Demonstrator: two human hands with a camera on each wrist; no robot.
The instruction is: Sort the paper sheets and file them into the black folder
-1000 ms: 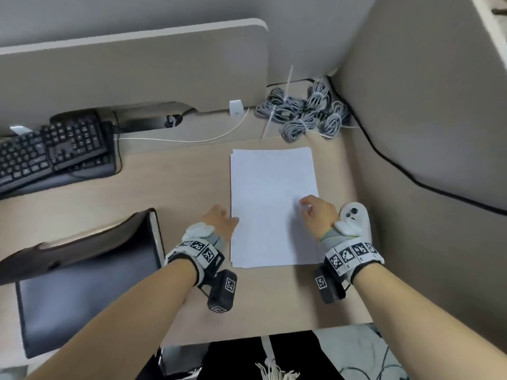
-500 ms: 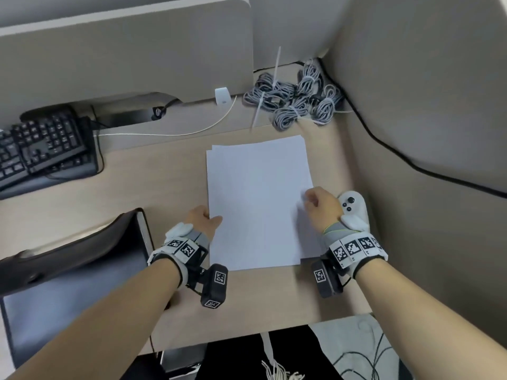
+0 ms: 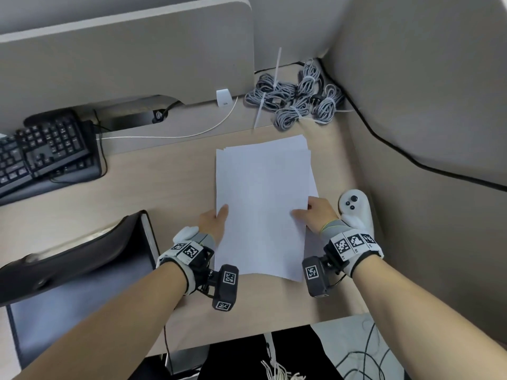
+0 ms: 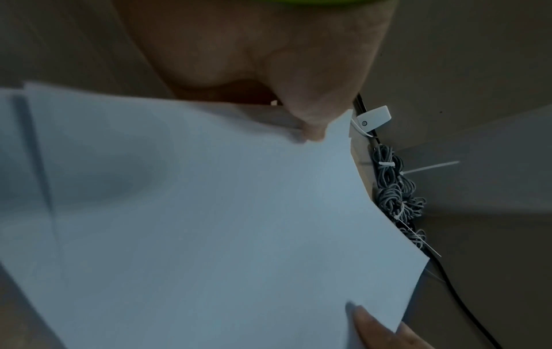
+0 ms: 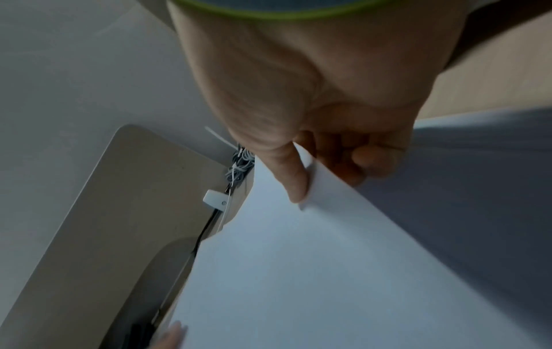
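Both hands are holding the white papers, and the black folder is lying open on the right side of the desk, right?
Not quite. Both hands, left hand and right hand, do hold the white papers, but the open black folder lies on the left side of the desk, as the head view shows.

Black keyboard (image 3: 44, 152) at left edge, grey cable bundles (image 3: 299, 100) top centre, white controller (image 3: 356, 208) at right, black cable (image 3: 397, 149) along the partition, wooden desk (image 3: 153, 187).

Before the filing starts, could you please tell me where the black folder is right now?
In the head view the black folder lies open at the desk's near left, beside the left hand, in front of the keyboard.
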